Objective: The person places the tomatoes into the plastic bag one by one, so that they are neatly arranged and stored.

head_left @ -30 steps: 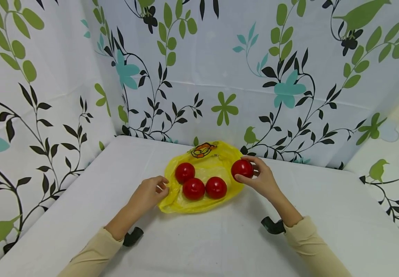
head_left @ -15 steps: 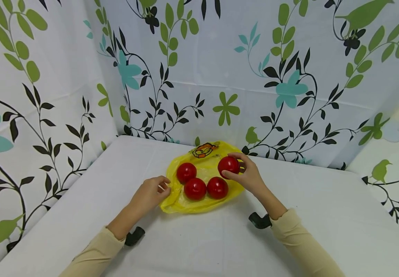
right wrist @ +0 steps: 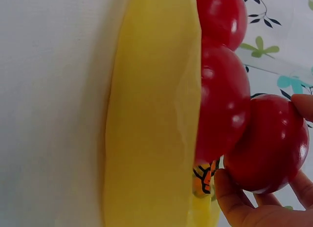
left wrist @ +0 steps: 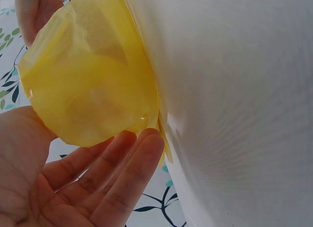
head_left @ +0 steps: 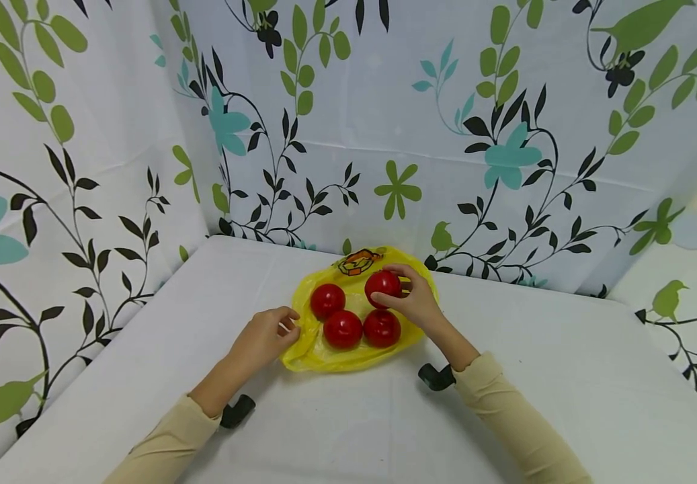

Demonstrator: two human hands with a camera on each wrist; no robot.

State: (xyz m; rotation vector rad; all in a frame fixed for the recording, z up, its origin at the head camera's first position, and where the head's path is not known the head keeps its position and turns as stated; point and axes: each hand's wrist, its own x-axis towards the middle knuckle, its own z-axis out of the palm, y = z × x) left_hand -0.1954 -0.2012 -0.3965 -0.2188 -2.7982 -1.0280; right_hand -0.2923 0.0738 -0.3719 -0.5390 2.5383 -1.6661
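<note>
A thin yellow plastic bag (head_left: pixel 351 363) lies spread open on the white table, its rim standing up around three glossy red balls. Those balls sit inside as a left one (head_left: pixel 326 302), a front one (head_left: pixel 343 330) and a right one (head_left: pixel 382 329). My right hand (head_left: pixel 416 300) grips another red ball (right wrist: pixel 268 145) between thumb and fingertips, above the bag's right half. In the right wrist view it overlaps the ball beside it; whether they touch I cannot tell. My left hand (head_left: pixel 265 334) holds the bag's left edge with bent fingers (left wrist: pixel 129 180); its thumb tip is hidden.
The white table (head_left: pixel 336 430) stretches around the bag to both sides and the front. A patterned cloth (head_left: pixel 324 148) hangs behind and at the sides. Dark wrist-worn pieces show beneath the left wrist (head_left: pixel 238 411) and the right wrist (head_left: pixel 435 378).
My right hand has carried its red ball leftward from the bag's right rim to above the bag's inside. The left hand has kept its place at the bag's edge.
</note>
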